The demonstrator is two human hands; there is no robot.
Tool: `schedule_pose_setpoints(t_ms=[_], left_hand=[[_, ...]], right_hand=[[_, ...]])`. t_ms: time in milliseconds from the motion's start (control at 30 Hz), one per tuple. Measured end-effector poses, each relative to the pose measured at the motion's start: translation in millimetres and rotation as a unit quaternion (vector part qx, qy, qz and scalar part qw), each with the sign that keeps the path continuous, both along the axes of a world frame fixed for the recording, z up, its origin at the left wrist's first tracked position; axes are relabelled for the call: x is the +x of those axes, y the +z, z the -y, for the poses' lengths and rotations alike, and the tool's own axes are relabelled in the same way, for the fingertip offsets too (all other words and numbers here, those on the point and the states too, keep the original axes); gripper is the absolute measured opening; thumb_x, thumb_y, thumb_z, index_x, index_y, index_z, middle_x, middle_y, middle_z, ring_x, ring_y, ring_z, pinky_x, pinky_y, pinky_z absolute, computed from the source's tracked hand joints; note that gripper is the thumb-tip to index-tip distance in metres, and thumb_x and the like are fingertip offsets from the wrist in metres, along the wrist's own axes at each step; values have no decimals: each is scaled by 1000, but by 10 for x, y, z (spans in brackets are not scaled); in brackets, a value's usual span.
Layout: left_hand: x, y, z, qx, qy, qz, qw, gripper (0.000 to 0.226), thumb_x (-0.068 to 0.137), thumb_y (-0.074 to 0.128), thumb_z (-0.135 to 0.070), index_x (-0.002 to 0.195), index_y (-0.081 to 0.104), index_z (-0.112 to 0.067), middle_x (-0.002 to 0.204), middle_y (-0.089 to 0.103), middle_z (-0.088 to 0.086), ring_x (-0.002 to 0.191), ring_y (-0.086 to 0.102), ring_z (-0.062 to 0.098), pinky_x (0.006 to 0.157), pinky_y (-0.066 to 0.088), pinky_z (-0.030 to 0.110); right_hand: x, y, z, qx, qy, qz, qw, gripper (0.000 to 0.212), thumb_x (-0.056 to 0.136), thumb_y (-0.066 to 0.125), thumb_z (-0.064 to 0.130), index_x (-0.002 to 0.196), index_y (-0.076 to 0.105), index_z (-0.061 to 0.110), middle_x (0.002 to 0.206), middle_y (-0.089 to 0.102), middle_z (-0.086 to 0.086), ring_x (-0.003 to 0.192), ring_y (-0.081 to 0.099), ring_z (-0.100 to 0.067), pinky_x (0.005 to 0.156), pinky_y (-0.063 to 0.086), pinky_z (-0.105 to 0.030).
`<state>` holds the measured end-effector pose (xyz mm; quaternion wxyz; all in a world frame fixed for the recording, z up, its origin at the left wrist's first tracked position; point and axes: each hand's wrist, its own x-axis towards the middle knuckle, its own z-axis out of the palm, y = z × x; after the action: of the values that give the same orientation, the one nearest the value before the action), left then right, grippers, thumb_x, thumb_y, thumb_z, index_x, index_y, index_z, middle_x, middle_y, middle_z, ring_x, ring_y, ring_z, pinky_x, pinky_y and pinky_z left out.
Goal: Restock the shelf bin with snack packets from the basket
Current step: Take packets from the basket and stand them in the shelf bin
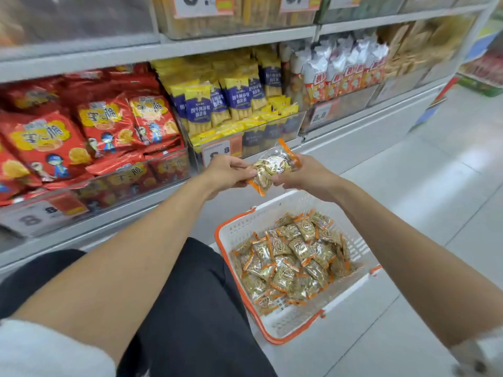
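A clear snack packet (273, 166) with orange sealed ends and round biscuits inside is held up between both hands, above the basket and in front of the shelf. My left hand (227, 172) pinches its lower left end. My right hand (306, 174) grips its right side. On the floor below sits a white basket (351, 300) with an orange rim, holding several more of the same snack packets (295, 257). A clear shelf bin (261, 137) with a price label stands just behind the held packet, filled with yellow and blue packets.
To the left, a bin of red snack bags (89, 137) fills the shelf. To the right stand white and red packets (345, 74). My dark-trousered knee (190, 308) is beside the basket. Pale tiled floor (435, 172) stretches to the right.
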<state>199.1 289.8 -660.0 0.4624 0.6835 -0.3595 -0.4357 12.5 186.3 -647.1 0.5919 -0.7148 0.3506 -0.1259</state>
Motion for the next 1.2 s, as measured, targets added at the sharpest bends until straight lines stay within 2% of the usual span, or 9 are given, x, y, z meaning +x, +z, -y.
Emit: schedule_pose_setpoints(t_ms=[167, 267, 400, 600, 733, 833, 967, 1100, 1200], left_hand=[[304, 534, -257, -60, 51, -72, 994, 23, 83, 71, -2, 105, 65, 0, 96, 69, 10, 74, 68, 13, 70, 59, 21], [483, 805, -413, -82, 63, -56, 993, 23, 81, 73, -4, 103, 66, -3, 87, 71, 6, 73, 69, 12, 68, 59, 22], [712, 1093, -600, -110, 72, -19, 991, 15, 85, 70, -4, 99, 67, -4, 82, 69, 5, 71, 66, 10, 68, 58, 19], [1088, 1543, -873, -108, 90, 39, 989, 21, 85, 70, -3, 105, 61, -4, 86, 67, 9, 69, 66, 14, 71, 59, 27], [1457, 2003, -1058, -81, 55, 160, 982, 26, 83, 74, -11, 106, 67, -3, 97, 69, 11, 83, 66, 17, 70, 59, 24], [1742, 2517, -1200, -93, 55, 266, 958, 15, 82, 77, -19, 94, 71, -16, 96, 70, 2, 83, 65, 9, 72, 58, 23], [2093, 3086, -1345, -154, 103, 284, 941, 21, 86, 71, -22, 106, 70, -17, 98, 72, 3, 85, 68, 9, 70, 56, 21], [2434, 3280, -1536, -119, 134, 355, 917, 15, 88, 69, -24, 101, 73, -17, 95, 72, 2, 89, 68, 12, 74, 58, 27], [2639, 3282, -1677, -78, 141, 430, 888, 11, 86, 72, -25, 94, 76, -19, 86, 71, -5, 71, 63, -4, 57, 48, 11]], right_hand=[[470, 507, -185, -12, -43, 92, 995, 55, 78, 79, 6, 126, 52, 5, 102, 70, -15, 89, 70, -22, 80, 59, -34], [691, 786, -283, -18, -34, 116, 993, 47, 78, 78, 1, 121, 57, 0, 99, 73, -17, 92, 72, -30, 80, 60, -41], [961, 1130, -485, -75, -40, 142, 986, 40, 76, 77, -5, 113, 62, 1, 94, 73, -10, 78, 72, -13, 67, 58, -25], [1389, 1477, -750, -125, -29, 174, 976, 24, 78, 77, 1, 99, 68, 10, 91, 74, -6, 77, 70, -8, 70, 56, -21], [1748, 1791, -849, -181, 2, 174, 968, 21, 80, 77, 3, 99, 66, 3, 82, 71, -1, 64, 66, 2, 59, 49, -12], [2112, 2112, -858, -217, 9, 192, 957, 28, 80, 79, 11, 104, 67, 2, 82, 72, 0, 69, 67, -5, 63, 52, -19], [2657, 2480, -924, -242, 31, 254, 936, 29, 79, 79, 8, 105, 68, 10, 90, 75, 1, 84, 71, -11, 76, 58, -26], [3120, 2609, -1028, -231, 104, 256, 933, 19, 84, 72, 2, 101, 68, 9, 85, 74, -2, 75, 70, -8, 70, 57, -25], [3412, 2617, -1037, -283, 128, 220, 925, 10, 84, 74, 13, 92, 69, 8, 81, 74, -6, 76, 72, -17, 74, 60, -38]])
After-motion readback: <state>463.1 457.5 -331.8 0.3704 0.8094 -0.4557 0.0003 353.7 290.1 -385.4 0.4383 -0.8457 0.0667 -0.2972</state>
